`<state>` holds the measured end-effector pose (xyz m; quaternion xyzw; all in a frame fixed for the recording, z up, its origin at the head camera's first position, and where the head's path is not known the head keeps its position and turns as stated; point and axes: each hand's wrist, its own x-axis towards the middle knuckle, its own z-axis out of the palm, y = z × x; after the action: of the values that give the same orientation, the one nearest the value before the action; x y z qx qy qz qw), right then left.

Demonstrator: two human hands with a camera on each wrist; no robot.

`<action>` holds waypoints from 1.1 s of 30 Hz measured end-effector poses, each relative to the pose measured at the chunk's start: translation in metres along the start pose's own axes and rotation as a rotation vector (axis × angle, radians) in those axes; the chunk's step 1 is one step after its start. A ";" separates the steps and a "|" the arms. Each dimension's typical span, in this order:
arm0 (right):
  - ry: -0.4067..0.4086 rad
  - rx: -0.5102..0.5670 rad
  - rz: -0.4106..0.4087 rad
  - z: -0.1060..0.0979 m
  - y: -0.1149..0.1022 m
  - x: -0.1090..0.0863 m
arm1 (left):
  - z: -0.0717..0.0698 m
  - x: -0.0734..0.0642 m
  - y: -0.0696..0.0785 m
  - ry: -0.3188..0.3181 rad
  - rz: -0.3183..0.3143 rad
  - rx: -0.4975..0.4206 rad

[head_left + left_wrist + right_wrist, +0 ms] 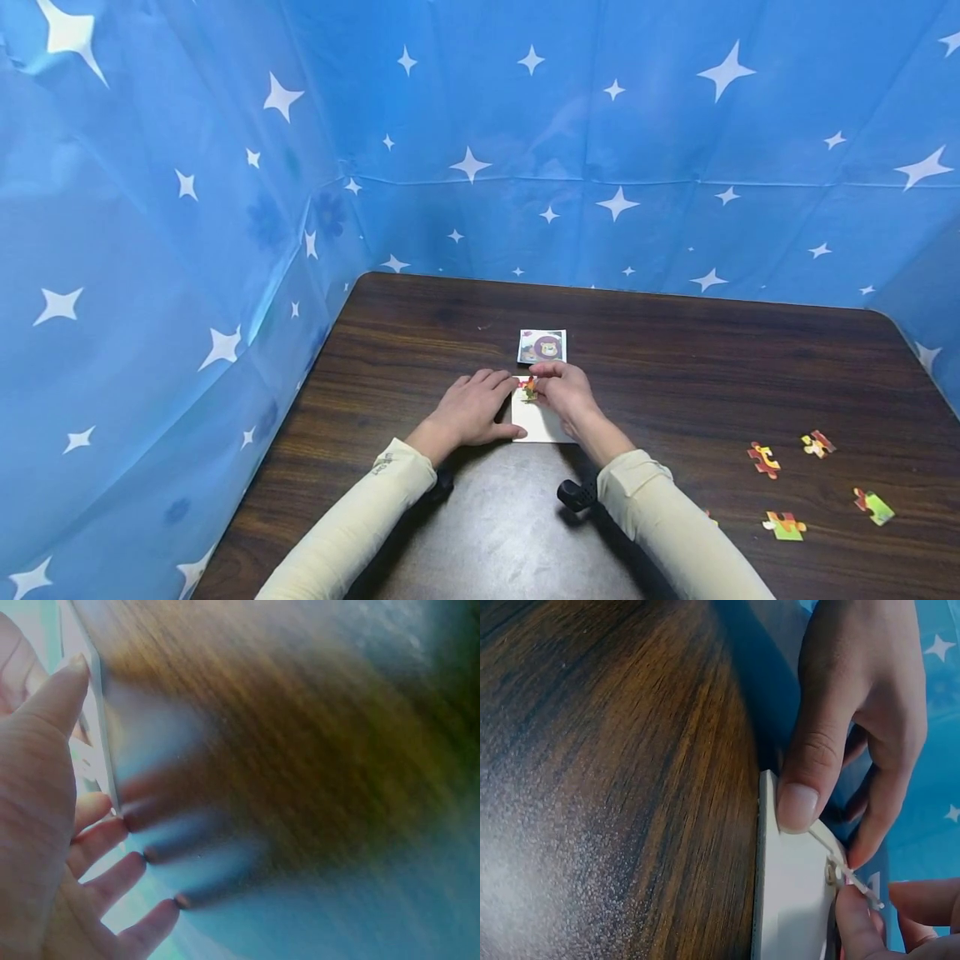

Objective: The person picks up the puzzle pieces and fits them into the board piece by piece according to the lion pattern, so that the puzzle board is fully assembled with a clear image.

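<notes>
Along the left side of a white square board, my left hand rests with its thumb at the near-left corner and its fingers by the far-left corner. In the left wrist view the thumb presses the board's edge and the other fingers are spread. My right hand pinches a small colourful jigsaw piece over the board's far-left part. Seen edge-on in the right wrist view, the piece lies between right thumb and finger, close to the left hand's fingers.
A square picture card with a lion lies just behind the board. Several loose jigsaw pieces are scattered on the dark wooden table at the right; one is partly hidden by the right sleeve. Blue star-patterned curtains stand behind and at the left.
</notes>
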<state>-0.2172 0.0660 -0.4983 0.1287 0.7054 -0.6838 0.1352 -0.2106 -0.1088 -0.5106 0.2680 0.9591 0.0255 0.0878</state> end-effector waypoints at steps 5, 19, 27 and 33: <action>-0.002 -0.020 -0.016 0.002 0.001 -0.002 | 0.001 0.000 0.000 0.000 -0.001 0.007; -0.001 -0.059 -0.018 0.002 0.003 -0.003 | 0.001 -0.001 0.000 0.002 -0.005 0.011; -0.027 -0.080 0.011 -0.002 0.007 -0.009 | 0.002 0.000 0.000 -0.008 -0.002 0.008; -0.040 -0.113 0.003 -0.005 0.010 -0.012 | 0.002 0.000 -0.001 -0.009 0.000 0.020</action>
<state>-0.2024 0.0714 -0.5028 0.1085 0.7398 -0.6451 0.1573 -0.2106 -0.1100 -0.5128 0.2690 0.9589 0.0145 0.0892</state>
